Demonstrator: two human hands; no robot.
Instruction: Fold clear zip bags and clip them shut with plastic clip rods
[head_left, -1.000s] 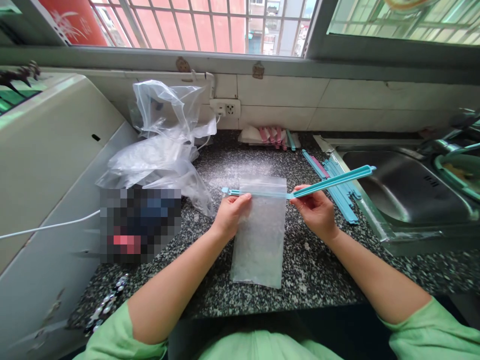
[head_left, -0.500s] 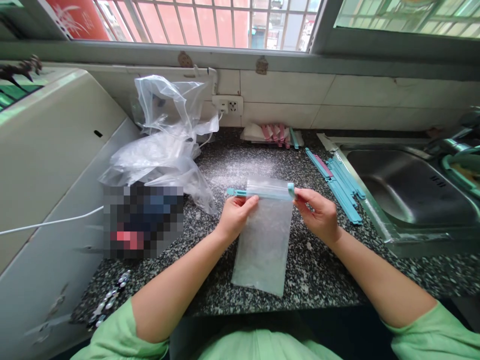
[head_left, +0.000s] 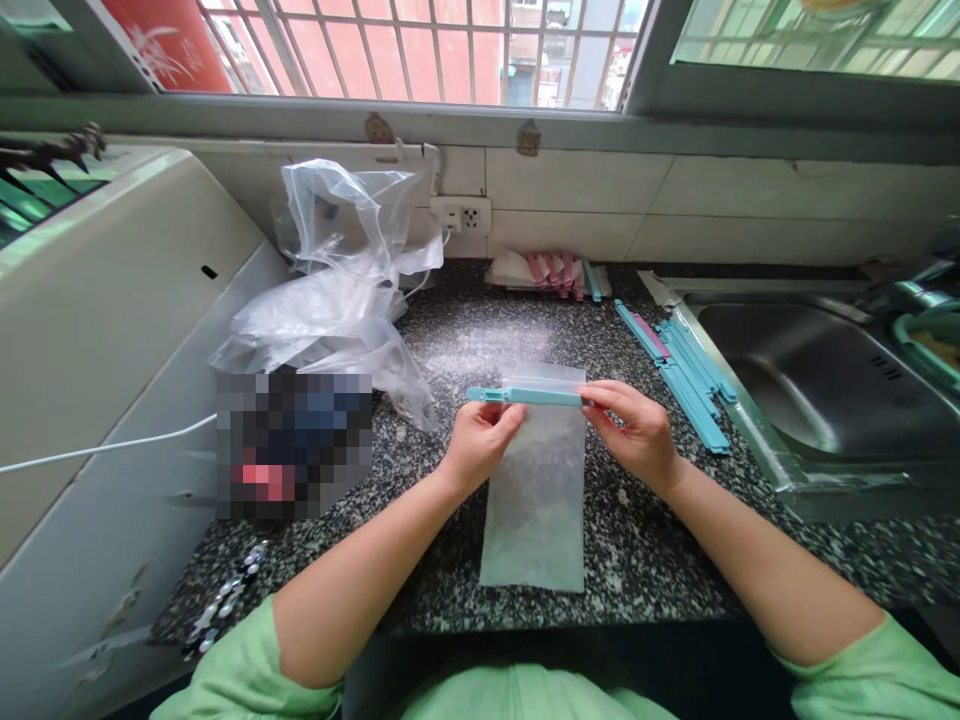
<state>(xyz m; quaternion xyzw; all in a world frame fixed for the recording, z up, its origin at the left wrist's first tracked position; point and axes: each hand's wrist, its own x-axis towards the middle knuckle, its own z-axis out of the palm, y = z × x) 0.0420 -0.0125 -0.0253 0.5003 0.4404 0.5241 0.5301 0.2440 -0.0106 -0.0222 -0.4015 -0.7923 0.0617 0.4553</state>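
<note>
Found near the centre of the dark speckled countertop [head_left: 420,565]: a translucent plastic bag [head_left: 535,510], laid lengthwise from near to far, with a turquoise sealing clip [head_left: 546,397] set across it just short of its far edge. Extending past the bag's left edge at one end of the clip; reaching the bag's right edge at the other. Pinching clip and bag together with the left hand [head_left: 480,442], thumb on top at the clip's near edge, other fingers partly hidden. Pinching likewise with the right hand [head_left: 634,430], thumb and fingertips drawn together at the clip's right end. Cannot tell whether fully latched. Noted to the right, beside the steel sink [head_left: 810,375]: a loose pile of turquoise clips [head_left: 688,395], with one pink clip [head_left: 651,336] at its far left. Noted at the far side, by the tiled wall [head_left: 562,180]: pale packets [head_left: 514,270] bearing pink clips, with a wall socket [head_left: 471,217] above and to the left. Noted to the left: a crumpled heap of clear plastic [head_left: 315,305], just beyond a pixelated patch [head_left: 300,440] of unidentifiable content. Seen running from the left toward that patch: a white cable [head_left: 112,450]. Logged at near left: a strand of shiny bead-like pieces [head_left: 227,600].
</note>
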